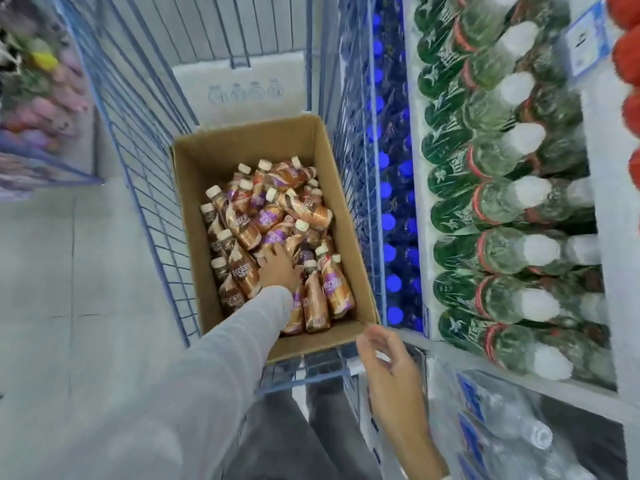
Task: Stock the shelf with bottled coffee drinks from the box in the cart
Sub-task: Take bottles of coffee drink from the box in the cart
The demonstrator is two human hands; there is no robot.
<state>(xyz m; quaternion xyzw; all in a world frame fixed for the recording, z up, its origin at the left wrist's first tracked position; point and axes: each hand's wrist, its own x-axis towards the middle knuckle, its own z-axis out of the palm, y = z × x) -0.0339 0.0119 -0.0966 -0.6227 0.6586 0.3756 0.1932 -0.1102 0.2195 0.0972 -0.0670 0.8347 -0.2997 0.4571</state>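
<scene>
A person is standing at a blue wire cart (149, 161) and looking down into it. A brown cardboard box (194, 202) is sitting inside the cart, against its right side. The box is open at the top. Lots of small coffee bottles (273, 216) are lying in a jumbled heap in the bottom of the box (brown and purple labels, pale caps). They are pointing every which way, and some are lying on top of others.

The left hand (278, 268) is reaching down into the box in a grey sleeve (225, 358). It is lying on top of the heap near the middle, with its fingers pressing down among the bottles. I cannot tell if it is gripping a bottle or only touching them.

The right hand (389, 372) is hanging in the air just beside the near right corner of the box. Its fingers are loosely bent and it is holding nothing.

A white box (242, 88) is standing behind the brown one, at the far end of the cart.

The shelf (620, 271) is running along the right side of the cart. Green bottles (498, 202) with white caps are filling one level in rows. Bottles with blue caps (389, 220) are sitting lower down, right next to the cart. Clear bottles (519, 427) are lying on the nearest level, under the right hand.
</scene>
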